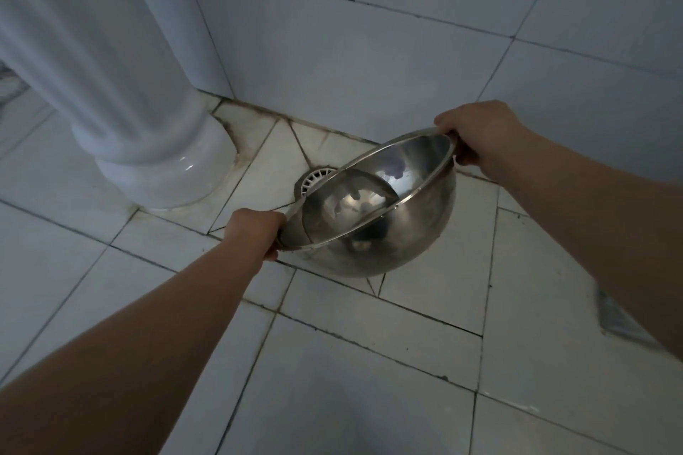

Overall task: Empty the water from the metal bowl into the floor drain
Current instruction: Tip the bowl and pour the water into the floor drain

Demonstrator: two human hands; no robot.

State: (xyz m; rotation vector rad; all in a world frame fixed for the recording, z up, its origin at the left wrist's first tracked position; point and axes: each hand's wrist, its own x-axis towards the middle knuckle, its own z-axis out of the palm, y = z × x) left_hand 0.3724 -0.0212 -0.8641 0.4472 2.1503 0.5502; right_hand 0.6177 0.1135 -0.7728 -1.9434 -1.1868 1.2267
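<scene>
A shiny metal bowl (403, 233) hangs above the tiled floor, tilted away from me toward the wall. Water pools in its lower, far-left part, up against the rim. My left hand (255, 229) grips the near-left rim and my right hand (476, 137) grips the far-right rim. The round white floor drain (314, 179) sits in a dip of the tiles just beyond the bowl's lowered edge, partly hidden by the bowl.
A white ceramic pedestal (162, 159) stands on the floor to the left of the drain. A tiled wall (369, 66) rises right behind the drain. Pale floor tiles with dark grout lines spread toward me.
</scene>
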